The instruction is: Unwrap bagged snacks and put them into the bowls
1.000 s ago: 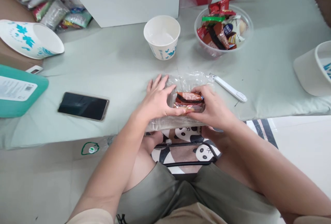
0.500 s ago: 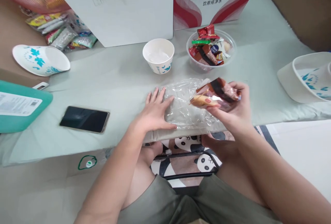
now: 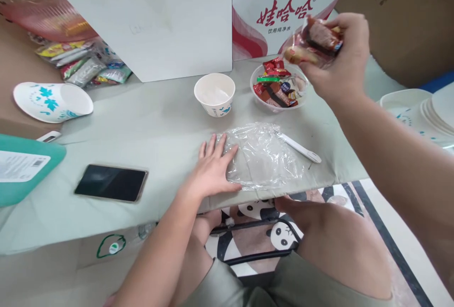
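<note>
My left hand (image 3: 215,167) lies spread, fingers apart, on the left edge of a flat, crinkled clear plastic bag (image 3: 260,160) at the table's front. Raised above the right of the table, my right hand (image 3: 349,56) is closed around wrapped snacks (image 3: 321,39), one in brown and dark packaging and one yellowish in clear wrap. Just below and left of it stands a clear plastic bowl (image 3: 260,96) filled with red, brown and white wrapped snacks. A slim white tool, perhaps a utility knife (image 3: 301,148), rests against the bag's right side.
A white paper cup (image 3: 214,96) stands mid-table before white cartons (image 3: 149,32). To the left are a phone (image 3: 111,182), a teal container (image 3: 24,170), a tipped paper cup (image 3: 53,102) and bagged snacks (image 3: 83,68). Stacked paper cups (image 3: 440,113) are at right.
My right hand has lifted the wrapped snacks up and away from the bag, past the bowl's right side. The white tool now shows. My left hand stays on the bag; the view has tilted up.
</note>
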Available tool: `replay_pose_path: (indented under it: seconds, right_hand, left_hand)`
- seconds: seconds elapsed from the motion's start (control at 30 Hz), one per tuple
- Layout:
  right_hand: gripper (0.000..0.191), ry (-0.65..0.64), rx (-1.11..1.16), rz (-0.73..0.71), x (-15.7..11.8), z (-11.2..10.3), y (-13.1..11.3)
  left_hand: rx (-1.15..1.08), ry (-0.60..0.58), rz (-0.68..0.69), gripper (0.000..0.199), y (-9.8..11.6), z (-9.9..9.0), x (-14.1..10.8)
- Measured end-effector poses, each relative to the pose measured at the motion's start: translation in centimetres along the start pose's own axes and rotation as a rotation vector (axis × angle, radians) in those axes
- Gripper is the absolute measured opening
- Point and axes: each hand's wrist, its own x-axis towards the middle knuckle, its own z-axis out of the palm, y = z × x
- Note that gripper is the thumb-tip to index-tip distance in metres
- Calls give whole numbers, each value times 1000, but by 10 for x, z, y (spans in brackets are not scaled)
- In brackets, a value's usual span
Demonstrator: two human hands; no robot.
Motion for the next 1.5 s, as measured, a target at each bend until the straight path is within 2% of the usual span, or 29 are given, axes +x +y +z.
replay_pose_path:
  seconds: [0.13,0.2,0.3,0.4,0.5,0.6,0.7,0.83,0.9,1.0,1.13,1.27,1.33,1.4,1.5]
  right_hand:
    - [40,-61,-31,-48,-3,4,-2]
    - [37,-138,-68,-32,8,7,0]
    - [36,-260,-186,79,38,9,5]
    - [31,-292,-204,203,61,8,8]
    - [12,-362,-54,369,68,7,6]
    - [17,-419,-27,439,67,6,4]
    - [19,-426,-103,430,68,4,5]
    - [40,-508,-209,431,76,1,17]
    - [41,-526,-258,390,79,1,25]
    - [32,-460,-315,272,80,2,38]
    - [48,-434,-329,185,71,2,45]
    - [50,-304,-158,156,62,1,40]
    - [43,-248,-92,177,62,3,38]
    - [38,-272,-131,199,65,5,42]
    - [41,-370,-245,164,68,13,56]
  left_hand:
    - [-2,-5,1,113,-1,0,-1]
    - [-1,-6,-3,112,-1,-1,-1]
    - [1,-13,-14,110,0,-2,0]
    - [3,-16,-23,109,1,-2,1]
    - [6,-14,-24,108,1,-2,1]
    - [15,-16,-22,107,1,-1,2]
    - [23,-11,-22,106,0,-1,3]
    - [22,9,-16,106,0,1,4]
    - [19,15,-14,106,0,1,4]
    - [18,14,-15,105,0,1,4]
    - [21,10,-16,104,0,1,4]
    - [20,10,-18,104,0,0,5]
    - [17,10,-21,104,1,-1,4]
    - [15,10,-24,104,1,-1,4]
    - [15,5,-24,103,1,-2,4]
